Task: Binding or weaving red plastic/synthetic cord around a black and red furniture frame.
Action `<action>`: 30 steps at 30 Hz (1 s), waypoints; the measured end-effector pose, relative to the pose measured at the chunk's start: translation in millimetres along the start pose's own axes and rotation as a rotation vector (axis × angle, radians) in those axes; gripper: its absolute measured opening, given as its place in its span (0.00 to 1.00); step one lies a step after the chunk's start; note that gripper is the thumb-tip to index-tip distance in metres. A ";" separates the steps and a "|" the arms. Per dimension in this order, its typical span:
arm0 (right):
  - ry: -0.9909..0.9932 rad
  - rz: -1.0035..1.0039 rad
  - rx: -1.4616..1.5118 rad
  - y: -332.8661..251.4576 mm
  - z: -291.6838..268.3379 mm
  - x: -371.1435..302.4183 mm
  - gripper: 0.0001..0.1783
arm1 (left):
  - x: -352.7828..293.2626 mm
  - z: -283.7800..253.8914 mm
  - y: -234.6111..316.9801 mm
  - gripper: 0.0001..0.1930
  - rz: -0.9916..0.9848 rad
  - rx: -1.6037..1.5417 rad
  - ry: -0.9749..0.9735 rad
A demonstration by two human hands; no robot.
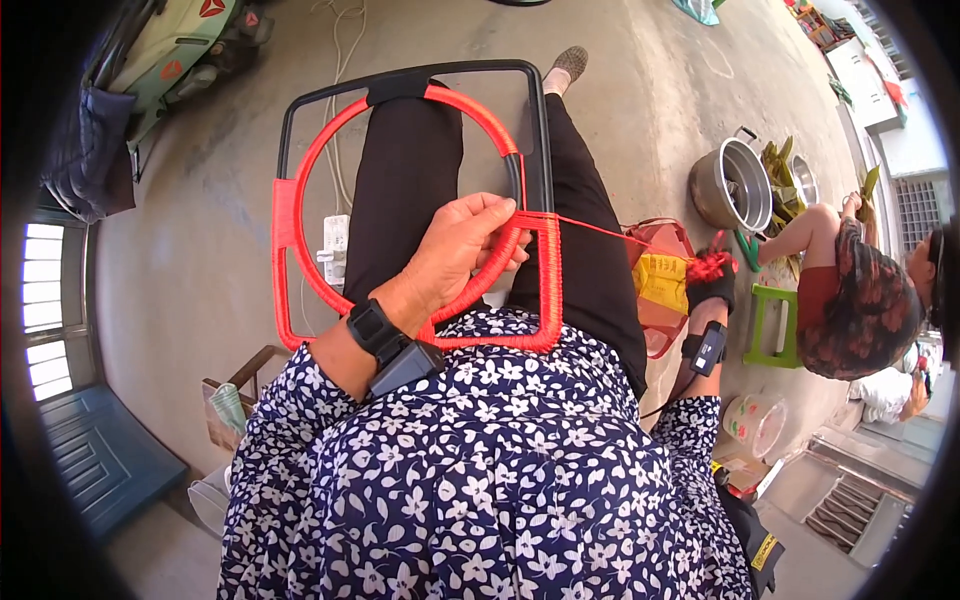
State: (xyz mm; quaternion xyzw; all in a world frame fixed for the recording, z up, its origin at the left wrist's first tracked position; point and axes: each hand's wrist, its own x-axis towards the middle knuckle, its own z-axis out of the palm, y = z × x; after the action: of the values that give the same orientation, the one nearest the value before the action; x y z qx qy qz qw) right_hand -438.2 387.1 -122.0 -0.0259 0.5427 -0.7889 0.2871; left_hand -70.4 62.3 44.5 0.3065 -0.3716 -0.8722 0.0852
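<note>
A rounded rectangular frame with a ring inside it [549, 290] lies across my lap. Red cord is wound tightly around its lower parts and most of the ring, while bare black shows along the top and upper right side. My left hand [465, 245] is closed on the ring's right side, thumb and forefinger pinching where the wrapping joins ring to frame. From there a strand of red cord [605, 230] runs taut to my right hand [712, 288], held out to the right. A loose red cord bundle [710, 262] is at that hand, whose dark-looking fingers are partly hidden.
A red bag with a yellow panel [662, 285] lies beside my right leg. Farther right are a metal pot [733, 185], a green stool [771, 325] and a seated person [860, 290] holding long leaves. A white power strip [335, 250] and a scooter [170, 70] are at left.
</note>
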 end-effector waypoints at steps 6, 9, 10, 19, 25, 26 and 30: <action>-0.018 -0.465 -0.644 -38.5 250.0 -67.4 0.17 | 1.4 3.9 6.4 0.18 0.074 -0.013 0.104; -0.459 -1.014 -1.022 -47.2 323.9 -116.5 0.20 | 2.7 2.0 5.1 0.17 0.184 -0.020 0.101; -0.522 -1.117 -1.092 -49.4 336.7 -123.5 0.20 | 2.5 0.7 3.3 0.16 0.232 -0.018 0.109; -0.895 -0.692 -1.014 -36.0 315.3 -116.2 0.13 | 8.0 -7.7 -4.1 0.09 0.205 0.297 0.167; -0.842 0.255 -0.839 -3.5 311.5 -103.9 0.15 | 4.8 -2.4 -1.3 0.10 0.117 0.109 0.084; -0.853 0.260 -0.795 -2.3 311.0 -103.5 0.15 | 6.1 -2.5 -0.5 0.10 0.069 0.069 0.088; -0.541 0.070 -0.622 -20.2 295.8 -110.7 0.12 | 5.2 -5.9 -2.6 0.10 0.055 -0.056 0.029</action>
State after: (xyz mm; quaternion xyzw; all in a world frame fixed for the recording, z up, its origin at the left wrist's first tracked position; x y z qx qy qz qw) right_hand -250.2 196.4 46.8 -0.2993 0.6607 -0.5421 0.4243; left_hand -70.8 58.6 37.0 0.3062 -0.3542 -0.8750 0.1231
